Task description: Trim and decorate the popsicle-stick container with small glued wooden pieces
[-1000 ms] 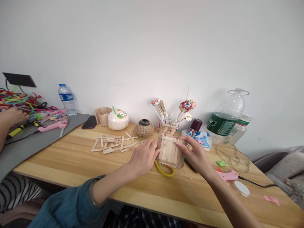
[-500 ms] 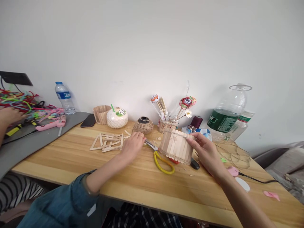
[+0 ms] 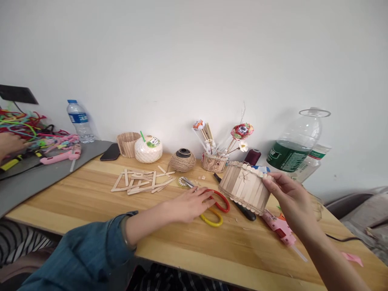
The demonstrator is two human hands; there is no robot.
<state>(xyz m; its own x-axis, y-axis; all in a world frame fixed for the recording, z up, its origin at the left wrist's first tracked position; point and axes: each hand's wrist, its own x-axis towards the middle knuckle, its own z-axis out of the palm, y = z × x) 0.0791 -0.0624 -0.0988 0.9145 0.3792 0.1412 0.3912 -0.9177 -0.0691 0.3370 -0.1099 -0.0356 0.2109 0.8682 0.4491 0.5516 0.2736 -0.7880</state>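
Observation:
A small round basket made of craft sticks (image 3: 245,188), with twine along its rims and a small bow on its side, is tilted above the table. My right hand (image 3: 292,198) pinches its upper rim from the right. Below and left of it lies a pair of scissors (image 3: 223,201) with one red and one yellow handle. My left hand (image 3: 189,204) lies across the scissors, fingers stretched out, covering the pivot. A pink hot glue gun (image 3: 279,229) lies under the basket and my right wrist. Behind my left hand stands a twine spool (image 3: 182,160).
Several craft sticks (image 3: 141,182) form frames on the left. Behind are a phone (image 3: 110,152), a stick cup (image 3: 129,144), a coconut (image 3: 148,149), a flower holder (image 3: 214,163) and a tilted bottle (image 3: 291,149). Another person's hand (image 3: 10,143) is at far left, by pipe cleaners.
My left hand has moved from beside the twine spool toward me and right, onto the scissors. My right hand has carried the basket to the right, and more of the glue gun shows.

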